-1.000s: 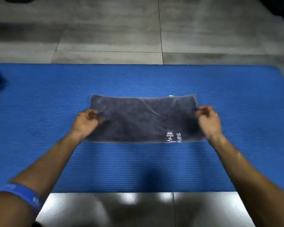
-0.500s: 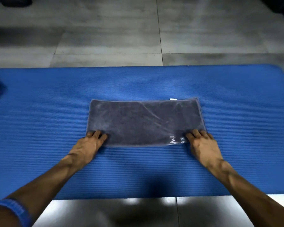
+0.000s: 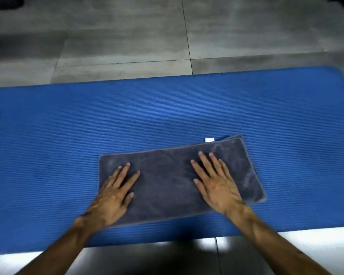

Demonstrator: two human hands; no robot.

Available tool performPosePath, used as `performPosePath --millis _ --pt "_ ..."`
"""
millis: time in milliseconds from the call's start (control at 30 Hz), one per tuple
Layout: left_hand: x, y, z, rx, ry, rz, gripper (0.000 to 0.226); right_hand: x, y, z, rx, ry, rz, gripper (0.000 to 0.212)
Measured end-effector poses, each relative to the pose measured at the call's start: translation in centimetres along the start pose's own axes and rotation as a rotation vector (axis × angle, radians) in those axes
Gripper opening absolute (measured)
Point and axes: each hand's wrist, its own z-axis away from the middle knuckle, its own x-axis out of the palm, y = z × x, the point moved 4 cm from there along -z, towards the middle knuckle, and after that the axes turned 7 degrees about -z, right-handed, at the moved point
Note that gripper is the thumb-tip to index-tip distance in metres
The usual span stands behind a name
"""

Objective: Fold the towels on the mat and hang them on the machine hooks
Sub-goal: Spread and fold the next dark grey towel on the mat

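grey tiled floor (image 3: 127, 36) all round | blue mat (image 3: 48, 135) across middle | grey towel (image 3: 167, 185) folded flat on mat, right of centre, white tag (image 3: 210, 139) at far edge | left hand (image 3: 111, 197) flat on towel's left end, fingers straight, gripping nothing | right hand (image 3: 218, 185) flat on right half, fingers spread, gripping nothing

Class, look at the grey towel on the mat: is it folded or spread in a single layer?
Folded. The grey towel shows a second layered edge at its far right corner beside the white tag.
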Motion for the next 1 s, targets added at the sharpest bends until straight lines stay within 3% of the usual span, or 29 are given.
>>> performPosePath --millis 133,267,367,467,567,667,800,900,1000 --pt "0.3 -5.2 -0.2 -0.292 0.004 0.148 0.062 -1.1 7.4 -2.2 0.265 -0.049 -0.034 0.063" --pt "-0.9 -5.3 2.0 -0.528 0.212 0.465 0.075 -2.9 10.2 -1.5 0.398 0.074 -0.129 0.069" --pt "1.8 -4.5 3.9 -0.711 0.247 0.640 0.071 -2.7 6.9 0.0 0.280 0.200 -0.167 0.062" --pt "3.3 -3.1 4.6 -0.898 0.319 1.088 0.045 -2.0 1.2 1.2 0.111 0.294 -0.260 0.049" --pt "1.6 -1.3 3.9 -0.993 0.334 1.307 0.037 -0.3 -5.5 2.5 0.023 0.229 -0.571 0.040" --pt "-2.5 1.3 2.9 -0.902 0.319 1.380 0.041 -0.5 -10.4 2.7 0.049 0.110 -0.924 0.038" --pt "-7.9 8.6 2.1 -0.480 0.241 1.286 0.049 -2.5 -12.7 0.9 0.278 -0.223 -1.631 0.050" --pt "-9.7 14.8 1.2 -0.086 0.075 1.281 0.054 -3.7 -9.2 -0.8 0.391 -0.121 -1.792 0.031" --pt "-9.9 17.0 0.6 0.016 0.151 1.136 0.041 -4.7 -2.7 -1.3 0.485 0.092 -1.636 0.038"
